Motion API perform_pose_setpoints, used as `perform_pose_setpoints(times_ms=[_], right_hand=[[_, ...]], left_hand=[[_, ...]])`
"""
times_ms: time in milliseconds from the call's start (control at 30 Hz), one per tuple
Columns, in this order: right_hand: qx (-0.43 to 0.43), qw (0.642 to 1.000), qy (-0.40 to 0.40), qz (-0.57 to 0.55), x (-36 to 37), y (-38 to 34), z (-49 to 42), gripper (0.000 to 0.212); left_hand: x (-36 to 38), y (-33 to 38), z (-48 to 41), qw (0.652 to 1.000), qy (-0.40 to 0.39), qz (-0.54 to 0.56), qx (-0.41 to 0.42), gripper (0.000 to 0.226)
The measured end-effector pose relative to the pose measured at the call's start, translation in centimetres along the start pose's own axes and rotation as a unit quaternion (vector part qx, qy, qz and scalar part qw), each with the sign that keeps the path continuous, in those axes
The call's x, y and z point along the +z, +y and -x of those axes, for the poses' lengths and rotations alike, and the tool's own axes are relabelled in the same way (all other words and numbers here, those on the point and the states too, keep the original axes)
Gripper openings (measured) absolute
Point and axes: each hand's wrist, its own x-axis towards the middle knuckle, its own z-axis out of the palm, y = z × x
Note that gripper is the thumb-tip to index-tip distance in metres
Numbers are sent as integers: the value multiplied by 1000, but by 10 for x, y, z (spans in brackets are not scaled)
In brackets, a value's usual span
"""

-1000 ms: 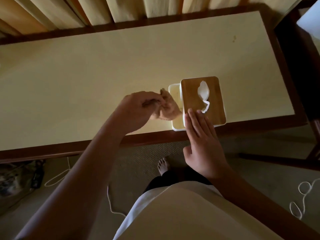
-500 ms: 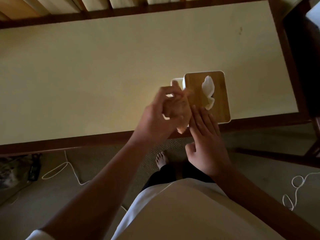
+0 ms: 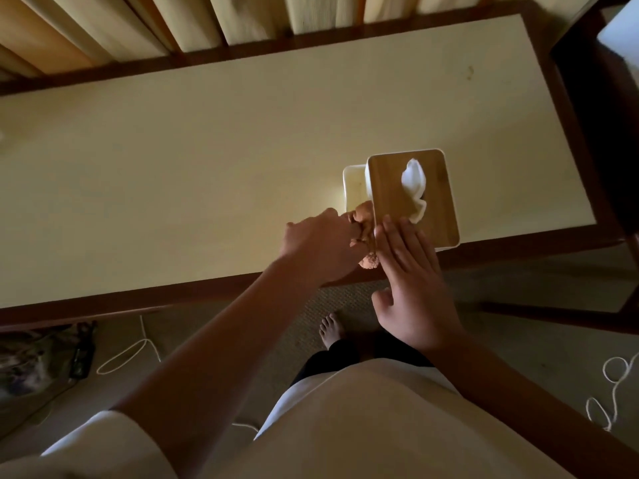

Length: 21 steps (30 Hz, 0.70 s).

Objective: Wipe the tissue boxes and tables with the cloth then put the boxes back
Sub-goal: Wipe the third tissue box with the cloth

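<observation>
The left hand [image 3: 318,243], fingers bunched round the cloth [image 3: 368,261], has dropped against the tissue box [image 3: 390,188]'s left side; the right hand [image 3: 411,288] stays flat-fingered on its top.

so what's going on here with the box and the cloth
A person is wiping a tissue box that sits near the front edge of the table. The left hand grips a bunched cloth and presses it against the box's left side, by the near corner. The right hand lies flat, with straight fingers on the wooden lid, steadying it. A tissue sticks out of the top.
</observation>
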Motion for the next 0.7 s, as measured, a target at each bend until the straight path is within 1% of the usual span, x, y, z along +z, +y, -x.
perform_pose_setpoints(times_ms=[133, 200, 300, 433, 467, 567, 600, 700], right_hand=[[1, 1000, 1, 4, -1, -1, -1, 93], [2, 1000, -2, 2, -2, -1, -1, 95], [8, 1000, -5, 10, -3, -2, -1, 96], [11, 1000, -6, 28, -3, -2, 0, 94], [10, 999, -9, 31, -3, -3, -1, 94], [14, 999, -5, 29, -3, -4, 0, 95], [15, 999, -5, 28, -3, -3, 0, 95], [11, 1000, -13, 23, -4, -2, -1, 95]], left_hand=[[-6, 19, -17, 995, -92, -11, -30, 40], [-2, 27, -22, 991, -126, -1, -43, 43], [3, 31, -26, 989, -136, -14, -55, 42], [-3, 26, -32, 989, -143, 7, -49, 34], [-3, 24, -32, 990, -135, 4, -44, 32], [6, 25, -27, 995, -72, -25, -58, 23], [6, 28, -26, 995, -70, -24, -66, 22], [-3, 33, -28, 984, -154, -33, -81, 23]])
